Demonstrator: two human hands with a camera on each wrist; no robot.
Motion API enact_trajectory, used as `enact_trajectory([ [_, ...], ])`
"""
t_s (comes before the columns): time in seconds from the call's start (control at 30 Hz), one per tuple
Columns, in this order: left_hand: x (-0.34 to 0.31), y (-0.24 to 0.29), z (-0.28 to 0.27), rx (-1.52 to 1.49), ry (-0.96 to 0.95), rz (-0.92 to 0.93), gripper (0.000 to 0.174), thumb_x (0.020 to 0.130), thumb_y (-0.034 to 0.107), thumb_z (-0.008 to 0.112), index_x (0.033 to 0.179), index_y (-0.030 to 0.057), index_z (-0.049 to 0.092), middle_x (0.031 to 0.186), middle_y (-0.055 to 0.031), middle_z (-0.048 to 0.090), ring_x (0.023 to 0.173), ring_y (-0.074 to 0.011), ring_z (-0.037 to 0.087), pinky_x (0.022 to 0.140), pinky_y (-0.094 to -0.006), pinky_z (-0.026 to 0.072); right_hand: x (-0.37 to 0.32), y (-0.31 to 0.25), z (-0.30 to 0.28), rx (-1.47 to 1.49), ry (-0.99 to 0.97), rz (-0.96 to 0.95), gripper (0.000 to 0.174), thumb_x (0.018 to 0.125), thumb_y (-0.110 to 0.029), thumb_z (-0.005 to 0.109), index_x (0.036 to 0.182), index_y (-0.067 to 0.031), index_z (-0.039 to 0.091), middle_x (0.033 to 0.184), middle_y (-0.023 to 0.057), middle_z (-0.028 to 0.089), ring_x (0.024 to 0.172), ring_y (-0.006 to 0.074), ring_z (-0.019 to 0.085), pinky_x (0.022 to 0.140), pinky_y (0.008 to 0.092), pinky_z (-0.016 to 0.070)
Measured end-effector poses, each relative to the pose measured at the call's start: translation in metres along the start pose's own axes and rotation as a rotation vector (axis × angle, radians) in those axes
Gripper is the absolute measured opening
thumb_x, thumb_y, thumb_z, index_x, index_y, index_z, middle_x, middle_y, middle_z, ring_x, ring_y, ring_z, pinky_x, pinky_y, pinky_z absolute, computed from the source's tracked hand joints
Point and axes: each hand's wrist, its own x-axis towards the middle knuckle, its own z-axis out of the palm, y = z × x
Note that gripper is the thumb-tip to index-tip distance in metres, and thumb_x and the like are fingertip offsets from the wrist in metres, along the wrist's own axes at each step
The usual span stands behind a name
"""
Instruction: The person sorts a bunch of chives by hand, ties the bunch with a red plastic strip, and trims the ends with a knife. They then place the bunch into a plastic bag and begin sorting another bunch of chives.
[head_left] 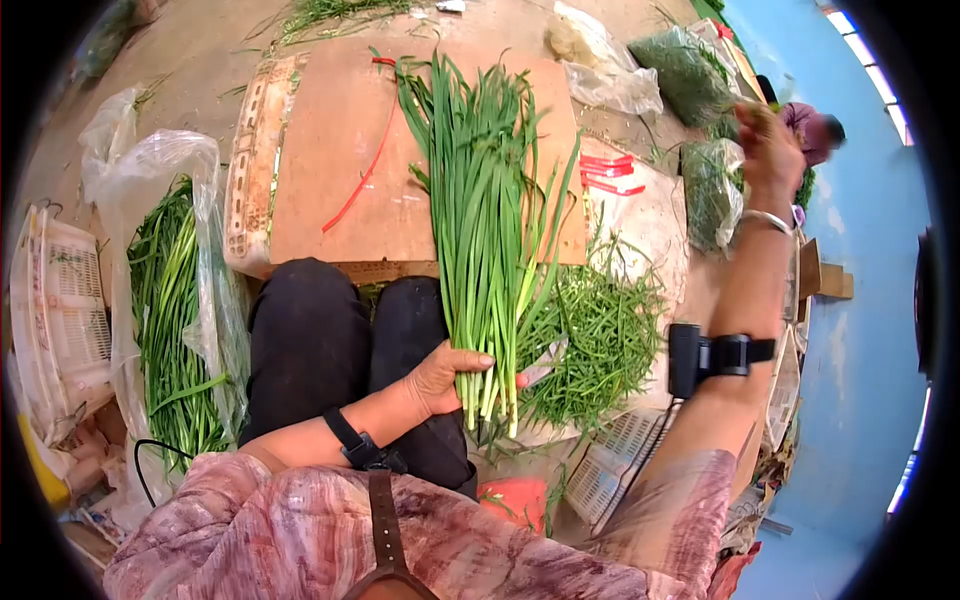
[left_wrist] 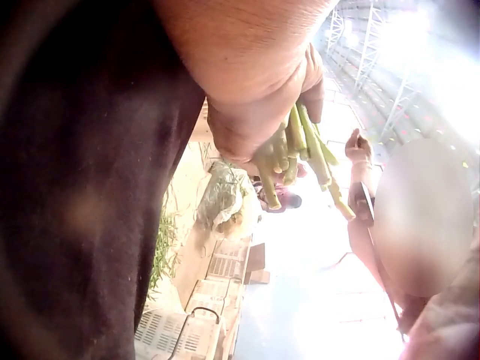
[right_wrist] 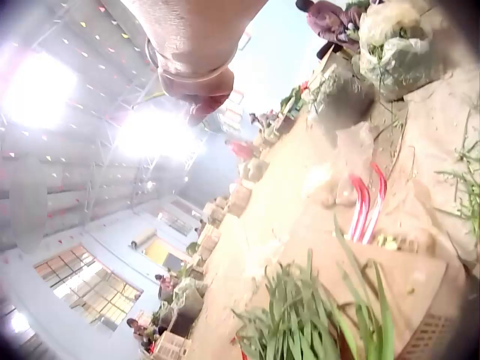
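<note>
My left hand [head_left: 447, 378] grips a bunch of long, flat-leaved green stalks [head_left: 480, 220] near its pale cut ends. The leaves spread away from me over a brown board [head_left: 335, 150], and the lower stalks lie over my right knee. In the left wrist view, several thick stalk ends [left_wrist: 296, 146] stick out past the curled fingers of the left hand [left_wrist: 255, 112]. Raised far out to the right, my right hand [head_left: 770, 150] is away from the bunch, blurred, its fingers bent. I cannot tell whether it holds anything.
One red strip [head_left: 360, 180] lies on the board, with more red strips [head_left: 610, 173] to its right. Loose green trimmings [head_left: 600, 335] are heaped right of the bunch. An open clear bag of greens [head_left: 180, 310] stands at left. Stuffed bags [head_left: 690, 75] and another person [head_left: 808, 130] are at back right.
</note>
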Motion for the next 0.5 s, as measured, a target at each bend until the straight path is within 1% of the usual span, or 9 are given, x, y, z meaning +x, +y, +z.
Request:
enact_trajectory([
  [0.1,0.001,-0.001,-0.004,-0.017,-0.02,-0.007,0.047,0.073,0.005,0.06,0.117,-0.0012,0.047,0.104,-0.0212,0.058,0.096,-0.0369,0.059,0.083,-0.0536,0.0482,0.037,-0.018,-0.105,0.104,0.075,0.039,0.021,0.083,-0.007,0.059,0.099,0.0067,0.057,0.096,0.0188,0.063,0.084,0.0229,0.064,0.064,0.0228,0.0506],
  [0.2,0.003,-0.002,-0.003,-0.034,-0.048,-0.005,0.052,0.074,0.01,0.062,0.12,-0.0023,0.044,0.111,-0.0224,0.055,0.099,-0.0363,0.058,0.086,-0.0522,0.0469,-0.011,-0.024,-0.175,0.144,0.252,0.056,0.023,0.088,-0.011,0.054,0.104,0.0055,0.056,0.099,0.016,0.062,0.088,0.0184,0.06,0.061,0.0215,0.0476],
  [0.23,0.004,-0.001,-0.002,-0.07,-0.067,-0.007,0.053,0.074,0.013,0.064,0.121,-0.0032,0.043,0.111,-0.0223,0.055,0.101,-0.0359,0.057,0.087,-0.0505,0.0467,-0.03,-0.012,-0.21,-0.043,0.087,0.09,0.025,0.086,-0.017,0.058,0.1,0.0039,0.058,0.097,0.0136,0.063,0.087,0.0151,0.06,0.062,0.0197,0.0472],
  [0.27,0.005,-0.002,-0.006,-0.051,-0.101,-0.012,0.056,0.076,0.018,0.063,0.123,-0.0027,0.042,0.117,-0.0219,0.052,0.105,-0.0357,0.054,0.089,-0.0505,0.0445,-0.037,0.011,-0.258,-0.553,0.121,0.331,0.024,0.081,-0.018,0.064,0.097,-0.0012,0.06,0.093,0.0134,0.063,0.086,0.024,0.06,0.071,0.0302,0.0512],
  [0.33,0.004,-0.001,-0.003,-0.106,-0.134,-0.039,0.056,0.076,0.018,0.063,0.124,-0.0028,0.041,0.119,-0.0214,0.051,0.105,-0.0351,0.054,0.089,-0.0503,0.0446,-0.113,0.033,-0.241,-2.035,-0.217,0.155,0.033,0.072,-0.023,0.069,0.09,0.003,0.059,0.085,0.0206,0.061,0.086,0.0386,0.058,0.076,0.0411,0.0486],
  [0.37,0.004,-0.002,-0.002,-0.159,-0.17,-0.065,0.057,0.077,0.019,0.062,0.125,-0.0029,0.04,0.121,-0.0208,0.049,0.106,-0.0346,0.054,0.089,-0.0501,0.0446,-0.139,0.046,-0.232,-2.021,-0.184,0.091,0.033,0.074,-0.021,0.066,0.093,0.0055,0.06,0.084,0.0214,0.062,0.079,0.0375,0.062,0.07,0.0398,0.0504],
  [0.4,0.004,-0.002,-0.004,-0.167,-0.175,-0.079,0.056,0.077,0.019,0.061,0.125,-0.0032,0.04,0.124,-0.0203,0.047,0.106,-0.0326,0.054,0.088,-0.0502,0.0451,-0.149,0.071,-0.239,-1.752,-0.179,0.177,0.035,0.076,-0.017,0.064,0.099,0.0085,0.059,0.084,0.0214,0.063,0.067,0.0305,0.065,0.062,0.0347,0.0514],
  [0.47,0.004,-0.001,-0.003,-0.176,-0.187,-0.098,0.055,0.077,0.019,0.06,0.123,-0.0034,0.041,0.123,-0.0208,0.048,0.103,-0.0302,0.056,0.086,-0.0492,0.0468,-0.193,0.056,-0.158,-1.093,-0.136,0.393,0.032,0.08,-0.011,0.06,0.104,0.0095,0.057,0.084,0.0177,0.064,0.057,0.0213,0.064,0.054,0.0279,0.0499],
  [0.5,0.004,-0.001,-0.004,-0.174,-0.186,-0.086,0.053,0.078,0.019,0.06,0.123,-0.0031,0.042,0.122,-0.0209,0.049,0.102,-0.0295,0.057,0.086,-0.049,0.0472,-0.205,0.066,-0.139,-0.807,-0.147,0.367,0.027,0.08,-0.008,0.06,0.1,0.0093,0.058,0.082,0.016,0.064,0.052,0.0158,0.062,0.051,0.0247,0.0486],
])
